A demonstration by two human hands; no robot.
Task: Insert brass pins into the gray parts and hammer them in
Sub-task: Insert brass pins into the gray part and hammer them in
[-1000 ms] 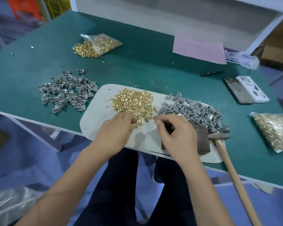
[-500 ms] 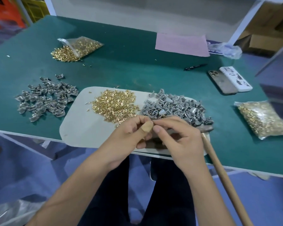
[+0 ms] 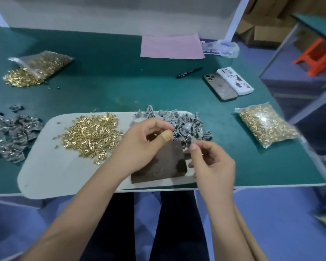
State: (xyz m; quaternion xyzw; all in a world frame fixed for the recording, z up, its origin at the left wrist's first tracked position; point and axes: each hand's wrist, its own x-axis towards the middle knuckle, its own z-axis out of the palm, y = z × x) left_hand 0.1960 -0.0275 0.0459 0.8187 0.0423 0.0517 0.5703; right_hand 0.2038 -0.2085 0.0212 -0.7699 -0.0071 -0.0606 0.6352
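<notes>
Nearest the person, the dark block (image 3: pixel 159 162) sits at the near edge of the white board (image 3: pixel 49 176), which itself overhangs the near edge of the counter (image 3: pixel 105 91). A hard hammer blow on that block could tip or shift the board toward the lap.

Just above the block, the right hand (image 3: pixel 213 162) pinches a small gray part (image 3: pixel 189 141) between thumb and fingertips, other fingers curled. The left hand (image 3: pixel 139 146) hovers beside it, fingers bent and thumb extended; whether it holds a pin I cannot tell. The part is small and held only at its tip, so a slip would likely drop it into the lap or among the loose parts.

Left of the block lies the pile of brass pins (image 3: pixel 91 135), with strays near the board's rim that a sweeping wrist could knock off. Behind the block, the heap of gray parts (image 3: pixel 184 122) crowds the working spot, leaving little room to swing.

Farther left of the block is another gray pile (image 3: pixel 9 134); right of it is a sealed bag of pins (image 3: pixel 265 125). Beyond the block there is open green counter, then two phones (image 3: pixel 228 83), a pen (image 3: pixel 189 72) and an opened bag (image 3: pixel 38 66).
</notes>
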